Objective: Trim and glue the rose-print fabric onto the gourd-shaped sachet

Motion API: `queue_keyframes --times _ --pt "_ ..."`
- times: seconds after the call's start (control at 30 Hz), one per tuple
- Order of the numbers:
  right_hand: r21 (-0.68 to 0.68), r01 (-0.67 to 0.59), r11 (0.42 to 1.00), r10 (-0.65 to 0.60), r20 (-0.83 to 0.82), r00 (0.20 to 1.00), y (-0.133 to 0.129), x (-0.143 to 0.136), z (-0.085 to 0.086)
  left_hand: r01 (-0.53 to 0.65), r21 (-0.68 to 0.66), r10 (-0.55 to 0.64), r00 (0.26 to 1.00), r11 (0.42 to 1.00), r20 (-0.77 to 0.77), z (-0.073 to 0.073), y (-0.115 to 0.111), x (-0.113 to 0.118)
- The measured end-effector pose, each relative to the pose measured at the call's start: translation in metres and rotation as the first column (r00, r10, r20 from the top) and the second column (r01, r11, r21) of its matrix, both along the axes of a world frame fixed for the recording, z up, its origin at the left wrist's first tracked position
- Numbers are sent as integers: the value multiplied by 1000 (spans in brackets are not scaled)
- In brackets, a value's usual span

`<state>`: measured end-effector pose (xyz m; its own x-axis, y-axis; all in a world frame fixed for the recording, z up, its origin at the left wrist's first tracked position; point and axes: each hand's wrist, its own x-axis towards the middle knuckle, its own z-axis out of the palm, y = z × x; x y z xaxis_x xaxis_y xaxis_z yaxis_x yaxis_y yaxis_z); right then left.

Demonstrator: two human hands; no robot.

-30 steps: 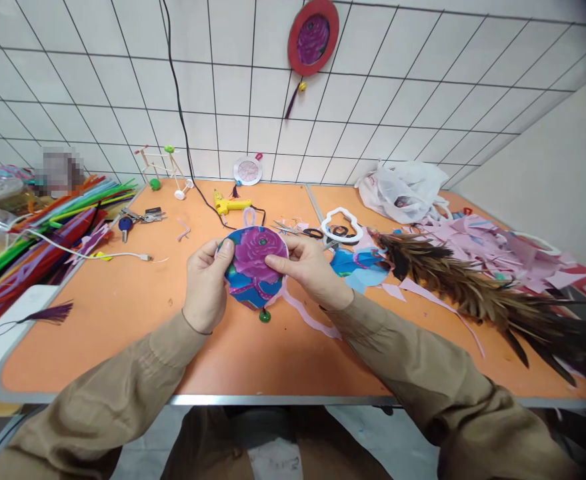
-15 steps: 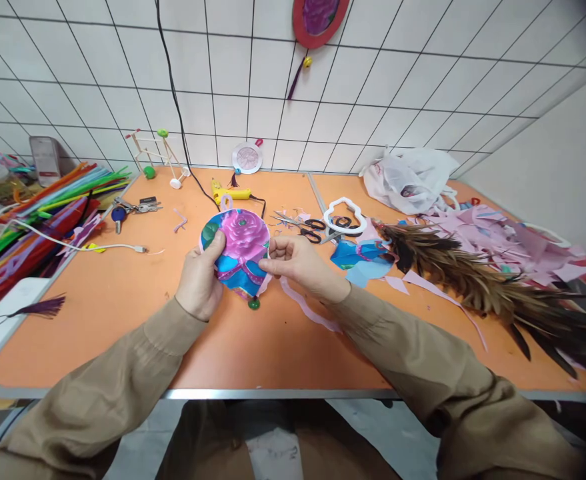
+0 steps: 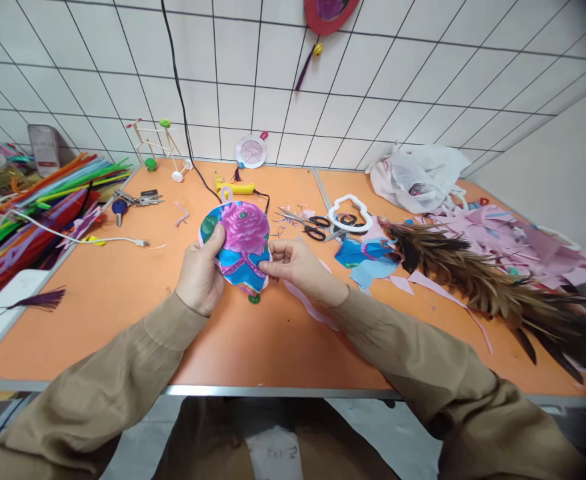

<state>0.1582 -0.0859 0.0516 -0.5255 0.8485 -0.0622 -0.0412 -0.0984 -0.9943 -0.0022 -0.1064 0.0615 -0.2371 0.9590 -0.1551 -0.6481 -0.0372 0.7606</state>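
Note:
Between my hands, above the orange table [image 3: 137,333], is a round ornament [image 3: 245,230] faced with blue cloth and a large pink flower. It has a pale loop on top and a green bead [image 3: 254,299] at its lower edge. My left hand [image 3: 202,270] grips its left side, thumb on the front and fingers behind. My right hand [image 3: 300,267] pinches its right edge between thumb and bent fingers. A pink wavy strip [image 3: 313,308] lies partly under my right forearm. Behind the ornament rests a yellow glue gun [image 3: 235,188].
Right of centre lie scissors [image 3: 315,227], a white scalloped frame [image 3: 351,213], blue cloth scraps [image 3: 365,251] and a brown feather bundle [image 3: 477,280]. Pink scraps [image 3: 503,240] and a plastic bag [image 3: 417,177] sit farther right. Keys [image 3: 137,199], a cable, pipe cleaners [image 3: 27,230] and a purple tassel [image 3: 40,300] are left.
The camera view has shifted slightly, so the table items sit a little higher and farther right. Both hands keep their hold on the ornament, which has barely moved.

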Motion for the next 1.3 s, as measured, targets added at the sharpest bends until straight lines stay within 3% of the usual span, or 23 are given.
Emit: queue_keyframes --times 0.4,0.67,0.87,1.3 --pt "-8 10 1000 -10 -8 1000 0 0 -2 34 20 -34 999 999 -29 -4 3 -2" --pt "-33 19 999 -21 -65 998 4 2 -5 213 42 -211 976 976 -44 1 4 -7" --pt "-22 19 1000 -20 -62 998 6 2 -1 334 -20 -333 931 942 -148 -1 0 -6" --pt "-18 76 997 -77 -88 993 7 1 1 198 -26 -200 973 980 -117 -6 -2 0"
